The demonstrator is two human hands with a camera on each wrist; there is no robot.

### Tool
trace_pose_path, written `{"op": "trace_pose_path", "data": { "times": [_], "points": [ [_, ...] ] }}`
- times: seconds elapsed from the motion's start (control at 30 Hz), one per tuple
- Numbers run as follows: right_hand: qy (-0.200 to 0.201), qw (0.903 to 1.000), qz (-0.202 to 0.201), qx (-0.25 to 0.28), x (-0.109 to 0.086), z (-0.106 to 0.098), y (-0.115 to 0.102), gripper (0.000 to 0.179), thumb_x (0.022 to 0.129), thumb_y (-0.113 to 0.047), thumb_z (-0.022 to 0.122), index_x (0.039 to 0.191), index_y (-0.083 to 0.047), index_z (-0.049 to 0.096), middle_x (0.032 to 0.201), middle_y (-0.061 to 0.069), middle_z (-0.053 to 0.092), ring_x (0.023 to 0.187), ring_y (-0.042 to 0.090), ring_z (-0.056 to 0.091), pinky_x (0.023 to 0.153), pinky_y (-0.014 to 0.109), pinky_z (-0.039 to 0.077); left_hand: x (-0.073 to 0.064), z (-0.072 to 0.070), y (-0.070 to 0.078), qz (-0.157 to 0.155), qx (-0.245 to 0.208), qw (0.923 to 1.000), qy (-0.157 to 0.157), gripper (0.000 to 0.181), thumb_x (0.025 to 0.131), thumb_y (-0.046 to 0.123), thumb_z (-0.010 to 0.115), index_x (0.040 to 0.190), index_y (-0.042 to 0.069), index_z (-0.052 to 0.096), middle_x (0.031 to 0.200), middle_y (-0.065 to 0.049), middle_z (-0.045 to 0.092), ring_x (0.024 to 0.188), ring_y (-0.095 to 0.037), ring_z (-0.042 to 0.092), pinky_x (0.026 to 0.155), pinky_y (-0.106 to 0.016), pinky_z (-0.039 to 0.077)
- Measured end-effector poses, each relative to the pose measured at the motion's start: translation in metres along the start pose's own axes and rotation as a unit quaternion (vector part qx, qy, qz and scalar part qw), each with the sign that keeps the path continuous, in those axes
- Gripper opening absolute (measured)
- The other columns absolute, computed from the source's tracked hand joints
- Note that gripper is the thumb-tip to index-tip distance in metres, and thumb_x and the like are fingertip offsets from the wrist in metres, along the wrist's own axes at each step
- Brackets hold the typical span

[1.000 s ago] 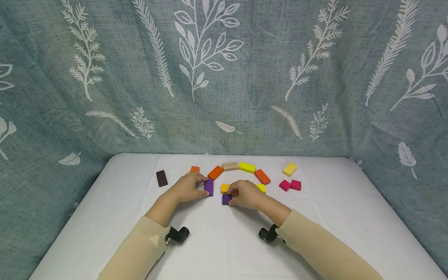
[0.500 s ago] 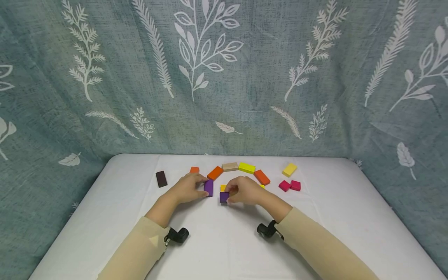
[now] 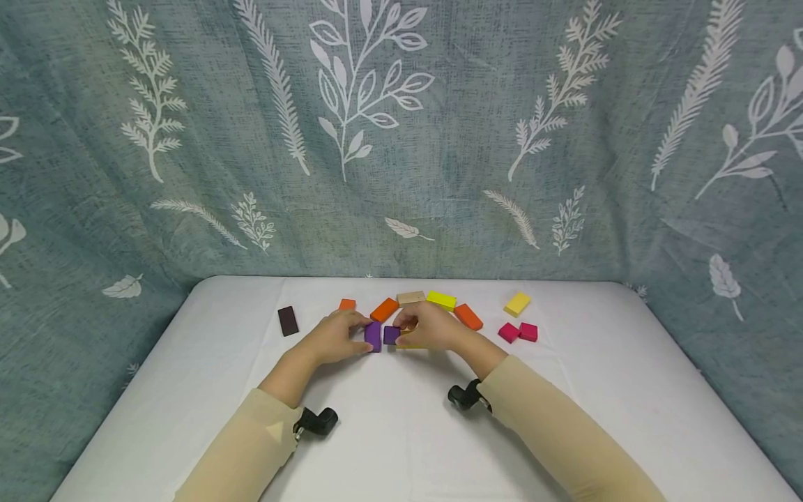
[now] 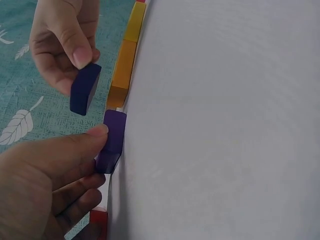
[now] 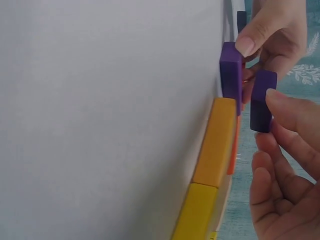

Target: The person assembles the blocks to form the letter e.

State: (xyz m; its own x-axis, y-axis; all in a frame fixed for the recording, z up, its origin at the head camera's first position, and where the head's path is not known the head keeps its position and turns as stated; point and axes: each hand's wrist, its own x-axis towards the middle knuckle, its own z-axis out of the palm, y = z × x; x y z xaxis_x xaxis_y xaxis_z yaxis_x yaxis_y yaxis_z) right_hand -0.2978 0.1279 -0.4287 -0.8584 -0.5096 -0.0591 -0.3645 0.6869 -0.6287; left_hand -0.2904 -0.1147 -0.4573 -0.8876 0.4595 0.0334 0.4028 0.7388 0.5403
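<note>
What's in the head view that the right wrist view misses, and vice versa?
Head only: the two red blocks, both beige sleeves and the black wrist cameras.

Right wrist only: the join where the amber block meets the yellow block end to end; the right hand blocks that spot in the head view.

Both: left hand holding the purple block, right hand pinching the dark purple block, part of the amber block, and white cloth.
</note>
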Motion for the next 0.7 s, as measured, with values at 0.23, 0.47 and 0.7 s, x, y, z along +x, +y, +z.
{"op": "trace_pose_path", "data": {
  "times": [0.23,0.47,0.7],
  "points": [
    [0.005,0.9994,-0.026,0.021,0.007,0.007,0.003,0.019,0.082,-0.014,0.084,0.1,-0.011,0.076,0.088,-0.005,0.069,0.083,0.014,0.059,0.077,0.03,0.051,0.001,-0.001,0.001,0.005,-0.007,1.0,0.003,0.05,0.085,0.03,0.08,0.129,0.009,0.067,0.127,-0.005,0.066,0.125,-0.029,0.054,0.109,-0.056,0.032],
    [0.012,0.9992,-0.038,0.008,0.008,0.01,0.0,0.02,0.082,-0.011,0.083,0.1,-0.008,0.075,0.089,-0.003,0.069,0.082,0.013,0.059,0.077,0.03,0.05,0.002,0.0,-0.002,0.005,-0.007,1.0,0.001,0.05,0.085,0.03,0.081,0.129,0.01,0.067,0.125,-0.004,0.067,0.124,-0.028,0.055,0.109,-0.056,0.033],
    [0.009,0.9997,-0.02,0.006,0.011,0.012,-0.001,0.019,0.082,-0.01,0.083,0.099,-0.008,0.075,0.089,-0.003,0.068,0.082,0.013,0.058,0.078,0.029,0.05,0.002,0.001,-0.003,0.003,-0.001,1.0,0.001,0.05,0.085,0.031,0.081,0.129,0.01,0.068,0.127,-0.005,0.066,0.125,-0.029,0.054,0.109,-0.054,0.035]
  ]
}}
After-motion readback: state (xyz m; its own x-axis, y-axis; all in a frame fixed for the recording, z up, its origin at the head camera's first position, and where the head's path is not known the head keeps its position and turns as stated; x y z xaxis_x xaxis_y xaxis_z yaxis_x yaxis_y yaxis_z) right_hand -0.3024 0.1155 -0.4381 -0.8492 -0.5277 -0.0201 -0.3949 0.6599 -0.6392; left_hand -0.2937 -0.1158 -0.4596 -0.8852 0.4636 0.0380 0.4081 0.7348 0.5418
